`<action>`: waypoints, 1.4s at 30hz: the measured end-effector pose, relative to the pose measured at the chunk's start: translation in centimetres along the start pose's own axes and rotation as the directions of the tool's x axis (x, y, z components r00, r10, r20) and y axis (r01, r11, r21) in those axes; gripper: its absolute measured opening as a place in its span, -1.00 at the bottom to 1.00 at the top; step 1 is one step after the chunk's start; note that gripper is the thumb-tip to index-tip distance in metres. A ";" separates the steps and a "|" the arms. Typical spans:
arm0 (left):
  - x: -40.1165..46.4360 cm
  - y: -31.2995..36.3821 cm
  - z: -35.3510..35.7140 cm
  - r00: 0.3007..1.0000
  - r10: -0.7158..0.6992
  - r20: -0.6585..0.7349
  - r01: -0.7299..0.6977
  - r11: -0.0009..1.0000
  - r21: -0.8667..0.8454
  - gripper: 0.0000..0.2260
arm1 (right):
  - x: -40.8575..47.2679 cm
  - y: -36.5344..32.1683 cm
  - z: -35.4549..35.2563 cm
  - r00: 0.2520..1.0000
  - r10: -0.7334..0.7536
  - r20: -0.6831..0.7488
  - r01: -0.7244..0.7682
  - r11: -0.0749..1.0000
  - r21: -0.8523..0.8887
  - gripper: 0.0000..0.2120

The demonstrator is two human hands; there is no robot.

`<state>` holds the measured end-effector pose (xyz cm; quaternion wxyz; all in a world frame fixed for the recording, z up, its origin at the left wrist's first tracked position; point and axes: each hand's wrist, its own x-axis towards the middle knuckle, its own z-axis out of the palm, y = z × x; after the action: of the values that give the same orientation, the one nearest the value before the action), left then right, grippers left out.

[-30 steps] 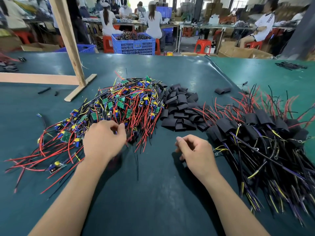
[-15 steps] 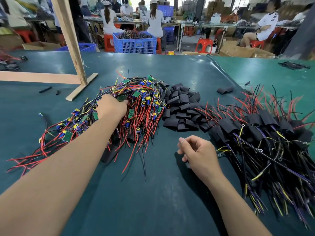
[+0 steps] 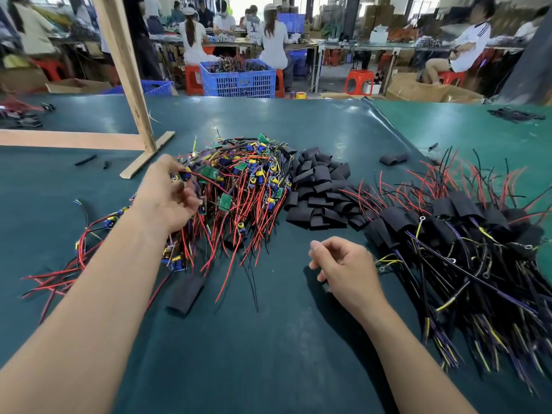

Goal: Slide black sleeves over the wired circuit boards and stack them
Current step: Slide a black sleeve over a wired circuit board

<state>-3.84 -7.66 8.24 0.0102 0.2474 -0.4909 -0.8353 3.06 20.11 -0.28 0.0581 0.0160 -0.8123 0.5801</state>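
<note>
At the left centre of the frame, my left hand [image 3: 167,198] pinched wires in the pile of wired circuit boards [image 3: 239,186]. The black sleeves [image 3: 319,189] lay at the centre. My right hand [image 3: 346,270] rested loosely curled, holding nothing, near the sleeved stack [image 3: 463,234] at right.

Matt black sleeves [image 3: 321,192]; glossy plastic-coated wires [image 3: 239,204]; smooth, slightly shiny green mat [image 3: 268,339]; bare wood frame [image 3: 125,70].

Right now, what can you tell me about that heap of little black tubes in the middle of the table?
The pile of black sleeves is a loose heap of short, flattened tubes, matte black and soft-looking, like rubbery plastic. They lie jumbled, overlapping at all angles on the green table mat. The heap sits between the unsleeved wired boards on its left and the finished sleeved ones on its right, touching both. Neither hand touches it.
</note>
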 end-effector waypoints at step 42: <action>-10.4 -11.9 6.9 0.621 0.083 0.779 -0.484 0.823 0.298 -0.83 | -0.2 -2.0 -0.6 0.989 -0.090 0.118 -0.001 0.790 0.613 -0.48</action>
<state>5.01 6.82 5.37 -0.1138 -0.2006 -0.6770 -0.6989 3.49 20.05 1.75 0.0061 0.0940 -0.5825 0.8074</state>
